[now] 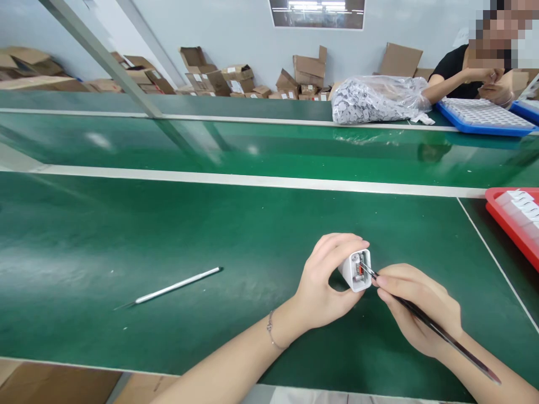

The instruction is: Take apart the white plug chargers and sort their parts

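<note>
Green work surface point(236, 235) stretches from left to right, with a pale strip point(252, 180) along its far edge and 1 more green bench point(236, 106) beyond it. Cardboard boxes point(210, 82) stand along the far wall point(236, 28), below a window point(318, 7). On the near surface, right of the middle, the left hand point(322, 280) grips a white housing point(349, 276) between thumb and fingers, its open end turned toward the right. Inside that opening, small metallic parts and an orange-red piece point(361, 270) show. The right hand point(421, 308) pinches dark tweezers point(438, 328) near their front, and the 2 slender tips reach into the opening; whether they touch a part inside is too small to tell. A thin chain bracelet point(269, 331) circles the left wrist. Well to the left, a white pen-like tool point(179, 285) with a thin needle end lies flat on the surface, slanting. At the right edge sits a red tray point(511, 234) holding pale pieces. On the far bench, a clear bag point(379, 101) of small grey-white parts rests left of a blue tray point(490, 132), where a co-worker point(448, 73) holds both hands close together.
</note>
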